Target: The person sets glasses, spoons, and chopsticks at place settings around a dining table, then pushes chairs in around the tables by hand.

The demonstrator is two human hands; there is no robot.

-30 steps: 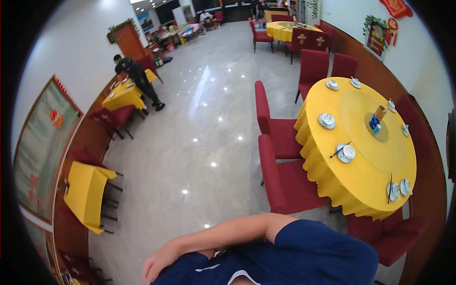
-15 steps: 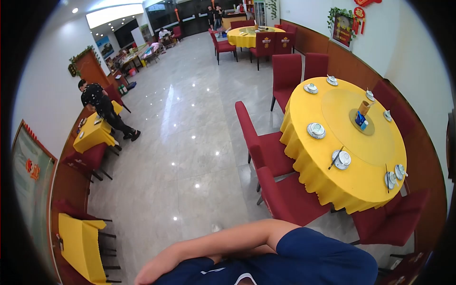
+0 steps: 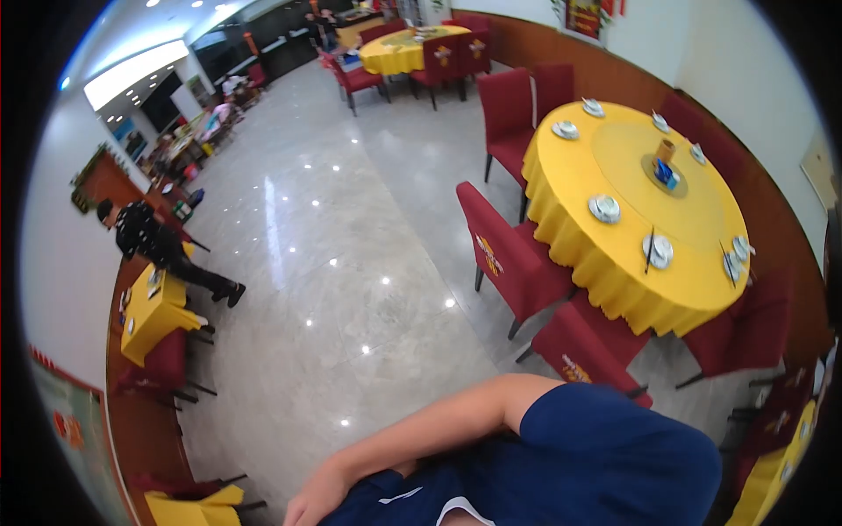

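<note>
Folded, idle: bare right hand (image 3: 317, 498) by navy cloth sleeve (image 3: 361, 491), bottom left; left hand hidden; can't tell opening or hold; handling needs unfolding

Bright ceiling lights (image 3: 136, 74) glare off the glossy floor (image 3: 368, 237), while fisheye distortion bends the dark-cornered edges.

Right hand (image 3: 317, 498) cut off below, left hand hidden

Right arm (image 3: 438, 422) crosses the chest (image 3: 460, 486) — right grip (image 3: 317, 497) partly cropped below.
</note>
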